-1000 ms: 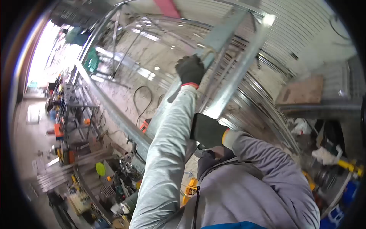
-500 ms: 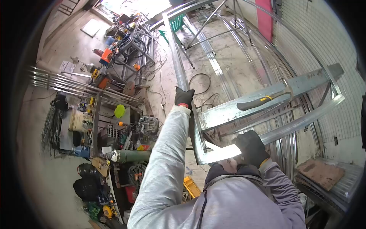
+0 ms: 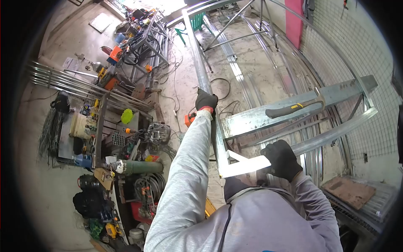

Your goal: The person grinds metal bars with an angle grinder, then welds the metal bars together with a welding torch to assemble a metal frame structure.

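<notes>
My left hand (image 3: 206, 100), in a black glove, is closed round the long side tube of a metal frame (image 3: 194, 50). My right hand (image 3: 280, 159), also in a black glove, is closed on the frame's near bar, to the right of the bright near corner. A short diagonal brace (image 3: 237, 156) sits inside that corner. Beyond my right hand, a hammer (image 3: 287, 110) with a black and yellow handle lies on a wide metal beam (image 3: 247, 122). The beam runs across within the frame. My fingertips are partly hidden by the gloves and tubes.
Long metal profiles (image 3: 239, 71) lie on the floor beyond the beam. On the left are a bundle of tubes (image 3: 71, 86), a green gas cylinder (image 3: 138, 166) and several tools. An orange object (image 3: 189, 119) shows beside my left wrist. Wire mesh (image 3: 344, 63) lines the right wall.
My view has shifted slightly, so the surroundings at left sit lower and further left. The orange object beside my left wrist has come into sight. Both hands keep their hold on the frame.
</notes>
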A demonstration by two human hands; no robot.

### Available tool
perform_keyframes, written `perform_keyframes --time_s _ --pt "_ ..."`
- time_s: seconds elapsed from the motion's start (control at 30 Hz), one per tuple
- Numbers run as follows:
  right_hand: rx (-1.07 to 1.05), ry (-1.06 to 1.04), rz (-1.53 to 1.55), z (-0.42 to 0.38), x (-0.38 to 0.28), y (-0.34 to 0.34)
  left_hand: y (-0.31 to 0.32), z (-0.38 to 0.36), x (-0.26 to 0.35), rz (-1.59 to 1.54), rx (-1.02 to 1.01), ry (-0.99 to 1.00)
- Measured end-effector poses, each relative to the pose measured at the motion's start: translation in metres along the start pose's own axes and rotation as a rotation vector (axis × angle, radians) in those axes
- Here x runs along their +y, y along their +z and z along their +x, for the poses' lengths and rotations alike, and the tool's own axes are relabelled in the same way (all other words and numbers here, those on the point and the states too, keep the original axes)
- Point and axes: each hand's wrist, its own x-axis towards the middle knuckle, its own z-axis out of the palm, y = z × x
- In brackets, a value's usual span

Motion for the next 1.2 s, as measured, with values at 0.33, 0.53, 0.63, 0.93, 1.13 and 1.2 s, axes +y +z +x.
perform_keyframes --time_s 0.33,0.53,0.63,0.93,1.13,1.2 --pt "0.047 0.086 -0.032 -0.047 0.066 -0.076 -0.005 0.027 0.007 0.006 -0.01 -0.075" --pt "0.044 0.104 -0.014 -0.053 0.078 -0.077 0.014 0.046 0.015 0.015 0.024 -0.199" --pt "0.037 0.112 -0.011 -0.054 0.077 -0.075 0.015 0.046 0.017 -0.003 0.019 -0.224" --pt "0.031 0.191 0.043 -0.055 0.079 -0.075 0.011 0.04 0.019 0.02 0.027 -0.177" --pt "0.012 0.166 0.026 -0.054 0.078 -0.079 0.009 0.038 0.023 0.03 0.033 -0.216" --pt "0.005 0.154 0.019 -0.054 0.079 -0.08 0.007 0.035 0.023 0.028 0.038 -0.219"
